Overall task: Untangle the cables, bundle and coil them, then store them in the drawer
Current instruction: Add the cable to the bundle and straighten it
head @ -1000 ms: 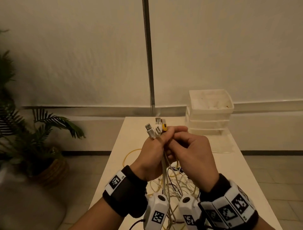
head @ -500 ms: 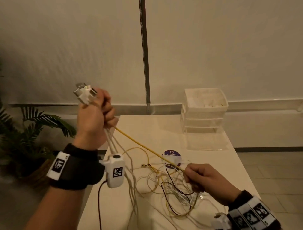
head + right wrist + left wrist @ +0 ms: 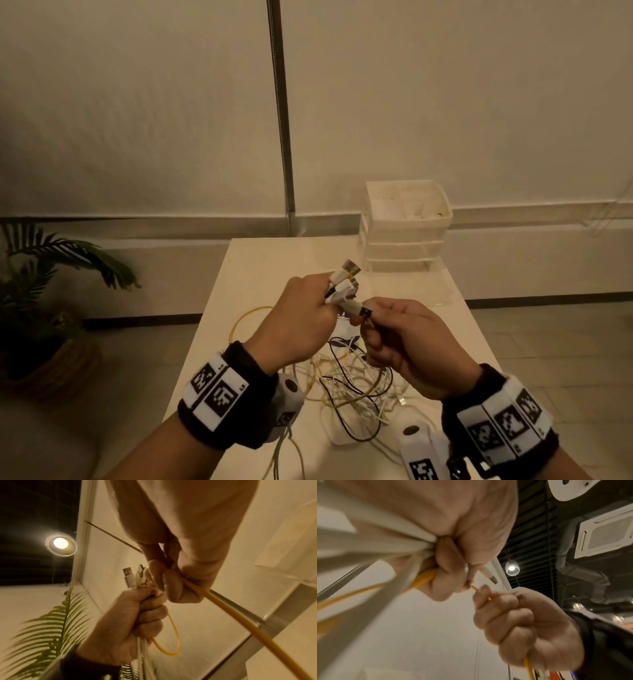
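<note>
Above the tangle (image 3: 352, 387) on the worktop (image 3: 260, 260), the left hand (image 3: 301, 322) is fisting the plugs (image 3: 346, 281); the right hand (image 3: 411, 346), touching it, is pinching the yellow cable (image 3: 240, 622).

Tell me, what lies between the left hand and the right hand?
A short stretch of yellow cable bridges the small gap between the left hand and the right hand; each grips it. The left wrist view shows this best.

Dim, warm yellowish light throughout. A round ceiling lamp (image 3: 60, 543) glares in the wrist views, which are strongly warped, with blurred cables (image 3: 368, 545) and a smeared plant (image 3: 48, 626) at their edges.
</note>
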`<state>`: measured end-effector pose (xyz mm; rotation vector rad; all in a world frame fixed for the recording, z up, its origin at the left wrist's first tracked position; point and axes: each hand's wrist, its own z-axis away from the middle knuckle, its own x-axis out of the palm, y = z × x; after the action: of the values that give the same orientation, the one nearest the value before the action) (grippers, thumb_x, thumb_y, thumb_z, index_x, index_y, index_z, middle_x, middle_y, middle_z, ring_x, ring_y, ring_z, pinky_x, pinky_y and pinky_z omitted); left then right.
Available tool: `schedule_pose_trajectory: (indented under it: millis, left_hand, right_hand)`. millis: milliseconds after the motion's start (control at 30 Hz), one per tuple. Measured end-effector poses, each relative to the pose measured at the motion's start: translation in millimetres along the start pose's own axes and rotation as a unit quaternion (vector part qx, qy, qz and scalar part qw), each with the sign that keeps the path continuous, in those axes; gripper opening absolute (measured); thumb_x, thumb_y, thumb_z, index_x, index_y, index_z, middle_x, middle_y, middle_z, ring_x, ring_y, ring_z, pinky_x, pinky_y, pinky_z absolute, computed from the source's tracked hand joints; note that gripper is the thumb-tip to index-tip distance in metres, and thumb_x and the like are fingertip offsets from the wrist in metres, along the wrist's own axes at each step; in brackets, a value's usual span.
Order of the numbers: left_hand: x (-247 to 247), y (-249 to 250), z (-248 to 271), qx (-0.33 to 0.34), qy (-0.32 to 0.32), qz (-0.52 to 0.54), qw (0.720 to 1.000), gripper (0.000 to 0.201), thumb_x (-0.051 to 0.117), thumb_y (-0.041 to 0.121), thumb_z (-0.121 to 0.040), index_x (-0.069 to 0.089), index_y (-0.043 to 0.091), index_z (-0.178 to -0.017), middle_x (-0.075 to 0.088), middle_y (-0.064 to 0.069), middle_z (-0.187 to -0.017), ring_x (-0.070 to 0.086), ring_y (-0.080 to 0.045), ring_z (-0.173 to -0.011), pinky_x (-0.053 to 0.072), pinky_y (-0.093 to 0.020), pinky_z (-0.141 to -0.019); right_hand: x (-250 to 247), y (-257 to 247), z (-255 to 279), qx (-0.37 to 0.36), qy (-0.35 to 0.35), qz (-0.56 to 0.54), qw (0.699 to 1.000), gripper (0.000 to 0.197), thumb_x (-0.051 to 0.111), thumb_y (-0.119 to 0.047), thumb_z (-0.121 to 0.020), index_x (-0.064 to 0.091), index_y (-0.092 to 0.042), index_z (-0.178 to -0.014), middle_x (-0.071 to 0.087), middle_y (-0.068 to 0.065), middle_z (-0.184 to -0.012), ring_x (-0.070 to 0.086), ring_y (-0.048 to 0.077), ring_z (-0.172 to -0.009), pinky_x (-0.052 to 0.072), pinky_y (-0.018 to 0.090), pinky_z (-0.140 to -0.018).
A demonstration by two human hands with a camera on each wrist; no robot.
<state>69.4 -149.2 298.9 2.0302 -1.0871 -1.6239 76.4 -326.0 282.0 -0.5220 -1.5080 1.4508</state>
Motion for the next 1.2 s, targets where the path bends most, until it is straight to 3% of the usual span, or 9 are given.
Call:
schedule_pose_trajectory:
  millis: [300, 333, 367, 400, 433, 633, 967, 1133, 1200]
  left_hand:
    - [-74, -15, -22, -0.117, 0.337, 0.278, 0.892, 0.019, 0.049, 0.019, -0.097, 0.063, 0.019, -0.083, 0.031, 0.016, -0.055, 0.033, -0.017, -0.039, 0.030, -0.027, -0.040]
    - [-73, -15, -20, -0.118, 0.335, 0.228, 0.906, 0.017, 0.048, 0.016, -0.096, 0.065, 0.020, -0.095, 0.031, 0.018, -0.059, 0.046, -0.031, -0.043, 0.040, -0.040, -0.042]
    - [-69, -13, -15, -0.118, 0.318, 0.174, 0.925, 0.026, 0.047, 0.013, -0.095, 0.066, 0.025, -0.107, 0.038, 0.011, -0.098, 0.053, -0.048, -0.060, 0.047, -0.055, -0.050]
    - [-62, -10, -10, -0.113, 0.292, 0.134, 0.940, 0.036, 0.045, 0.009, -0.095, 0.064, 0.030, -0.117, 0.063, -0.009, -0.088, 0.052, -0.056, -0.078, 0.049, -0.063, -0.061]
    - [-54, -5, -5, -0.098, 0.254, 0.129, 0.954, 0.041, 0.044, 0.005, -0.094, 0.064, 0.032, -0.120, 0.061, -0.002, -0.096, 0.051, -0.055, -0.085, 0.049, -0.063, -0.064]
    - [-3, 1, 8, -0.017, 0.005, 0.011, 1.000, 0.026, 0.051, 0.003, -0.084, 0.063, 0.026, -0.083, 0.063, 0.014, -0.075, 0.054, -0.006, -0.068, 0.042, -0.026, -0.062]
    - [-25, -1, -8, -0.024, 0.176, -0.014, 0.984, 0.045, 0.048, -0.004, -0.089, 0.050, 0.039, -0.077, 0.054, 0.020, -0.067, 0.054, -0.001, -0.067, 0.034, -0.009, -0.054]
    - [-32, -11, -11, -0.082, 0.281, 0.006, 0.956, 0.035, 0.047, -0.005, -0.087, 0.055, 0.028, -0.080, 0.052, 0.012, -0.066, 0.050, -0.009, -0.061, 0.041, -0.028, -0.057]
    - [-51, -30, -18, -0.115, 0.359, 0.114, 0.919, 0.026, 0.049, 0.006, -0.084, 0.058, 0.028, -0.076, 0.044, -0.002, -0.061, 0.048, -0.036, -0.060, 0.043, -0.043, -0.057]
  right_hand:
    - [-17, 34, -5, -0.049, 0.028, 0.120, 0.991, 0.031, 0.044, -0.014, -0.100, 0.063, -0.007, -0.077, 0.044, 0.007, -0.057, 0.036, 0.014, -0.051, 0.032, 0.022, -0.050]
    - [-18, 35, -8, -0.051, 0.044, 0.121, 0.990, 0.032, 0.043, -0.013, -0.100, 0.063, -0.007, -0.076, 0.042, 0.006, -0.057, 0.034, 0.014, -0.051, 0.030, 0.023, -0.050]
    - [-16, 35, -11, -0.051, 0.055, 0.116, 0.990, 0.032, 0.042, -0.013, -0.100, 0.062, -0.006, -0.077, 0.040, 0.006, -0.056, 0.032, 0.014, -0.050, 0.028, 0.024, -0.050]
    - [-14, 33, -14, -0.051, 0.061, 0.106, 0.991, 0.032, 0.041, -0.013, -0.101, 0.062, -0.006, -0.077, 0.039, 0.006, -0.056, 0.030, 0.014, -0.049, 0.027, 0.026, -0.051]
    - [-12, 31, -17, -0.050, 0.061, 0.091, 0.993, 0.032, 0.041, -0.013, -0.101, 0.061, -0.005, -0.078, 0.037, 0.006, -0.056, 0.027, 0.014, -0.049, 0.025, 0.028, -0.051]
    - [8, 10, -16, -0.031, 0.001, 0.009, 0.999, 0.029, 0.037, -0.010, -0.101, 0.057, 0.002, -0.084, 0.037, 0.005, -0.055, 0.025, 0.012, -0.047, 0.025, 0.022, -0.047]
    - [-2, 13, -16, -0.089, -0.026, 0.074, 0.993, 0.025, 0.048, -0.022, -0.092, 0.069, -0.008, -0.089, 0.052, 0.007, -0.064, 0.041, 0.014, -0.052, 0.016, 0.039, -0.056]
    - [-3, 23, -23, -0.109, -0.033, 0.142, 0.983, 0.025, 0.047, -0.021, -0.094, 0.068, -0.006, -0.092, 0.059, 0.008, -0.069, 0.047, 0.018, -0.058, 0.040, 0.026, -0.058]
    - [-7, 35, -25, -0.087, -0.017, 0.188, 0.978, 0.027, 0.046, -0.017, -0.099, 0.068, -0.008, -0.086, 0.059, 0.006, -0.066, 0.048, 0.019, -0.057, 0.042, 0.027, -0.058]
